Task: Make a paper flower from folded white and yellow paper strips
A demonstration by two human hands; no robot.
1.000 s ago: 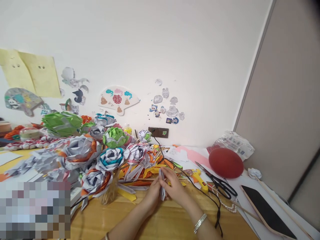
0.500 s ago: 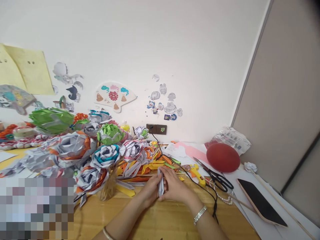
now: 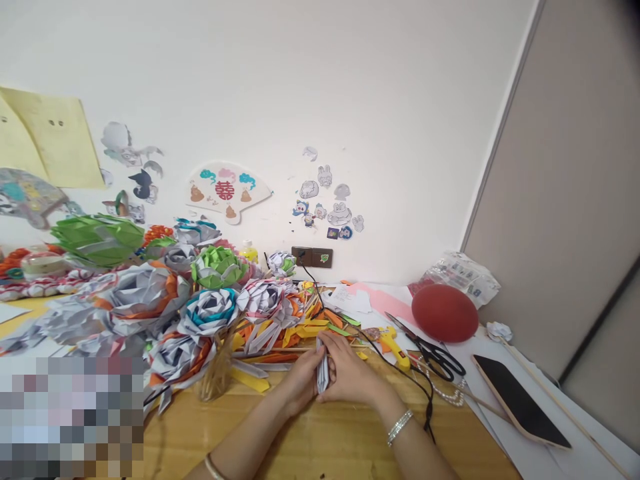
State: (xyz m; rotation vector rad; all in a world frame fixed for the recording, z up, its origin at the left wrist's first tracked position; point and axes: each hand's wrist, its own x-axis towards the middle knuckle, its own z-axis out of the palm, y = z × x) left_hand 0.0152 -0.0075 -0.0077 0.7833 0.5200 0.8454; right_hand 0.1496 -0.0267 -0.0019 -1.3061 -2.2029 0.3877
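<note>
Between my two hands, a narrow bundle of folded white paper (image 3: pixel 323 373) stands nearly upright above the wooden table (image 3: pixel 320 440). My left hand (image 3: pixel 301 381) is closed on its left side, with the thumb against the paper. From the right, my right hand (image 3: pixel 350 370) wraps round it, fingers at the top edge and thumb low down. Fingers partly hide the bundle. Just beyond my hands lie loose orange and yellow folded paper strips (image 3: pixel 305 331). Folded paper flowers (image 3: pixel 213 310) are heaped to the left.
A yellow glue gun (image 3: pixel 395 348) with a black cord lies to the right, beside black scissors (image 3: pixel 435 357) and a bead string (image 3: pixel 453 398). Farther right are a red rounded object (image 3: pixel 445 313), a phone (image 3: pixel 520 400) and a thin stick (image 3: pixel 570 417). A wall socket (image 3: pixel 311 257) is behind.
The view has shifted very slightly. Both hands keep the same hold on the folded paper, with no clear movement.
</note>
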